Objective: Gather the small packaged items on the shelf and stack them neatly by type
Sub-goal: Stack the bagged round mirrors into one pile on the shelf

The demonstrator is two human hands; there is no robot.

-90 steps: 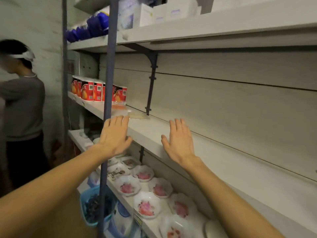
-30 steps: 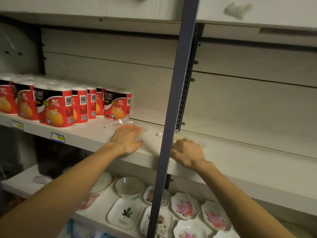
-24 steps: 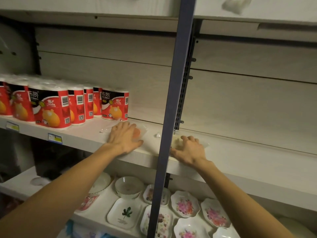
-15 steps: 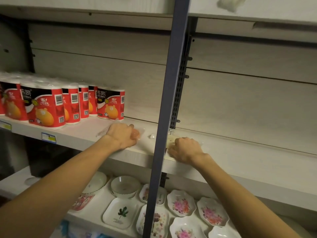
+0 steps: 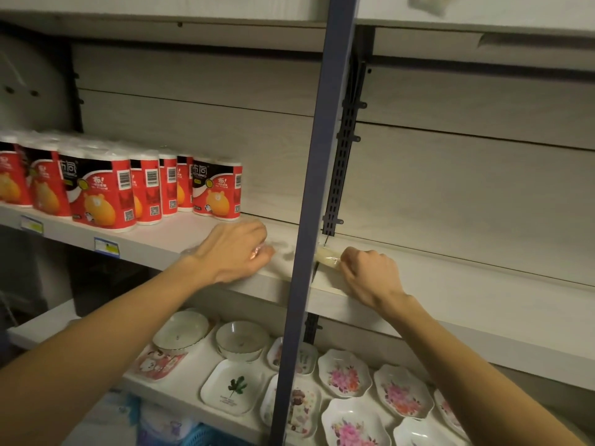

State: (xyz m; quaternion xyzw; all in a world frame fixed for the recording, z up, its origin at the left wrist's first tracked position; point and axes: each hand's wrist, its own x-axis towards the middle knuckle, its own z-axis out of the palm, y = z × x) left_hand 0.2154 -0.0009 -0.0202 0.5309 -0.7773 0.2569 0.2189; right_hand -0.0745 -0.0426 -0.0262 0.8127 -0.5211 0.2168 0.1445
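On the pale shelf [image 5: 467, 294] lie small items in clear plastic wrap. My left hand [image 5: 236, 251] covers an orange packet [image 5: 257, 252], its fingers curled over it; only a sliver of orange shows. My right hand [image 5: 370, 275] is curled round the end of a pale yellow packet [image 5: 326, 258] just right of the blue upright post [image 5: 317, 201]. A crumpled bit of clear wrap [image 5: 283, 249] lies between the two hands.
Red toilet-roll packs [image 5: 103, 188] stand in a row at the shelf's left. The blue post crosses the view between my hands. Below, a lower shelf holds floral dishes [image 5: 344, 373] and white bowls [image 5: 241, 341]. An upper shelf [image 5: 225, 8] hangs close overhead.
Both hands went from flat in the air to resting on the shelf. Their fingers then curled over the packets, and the left hand drew the orange packet slightly toward the shelf edge.
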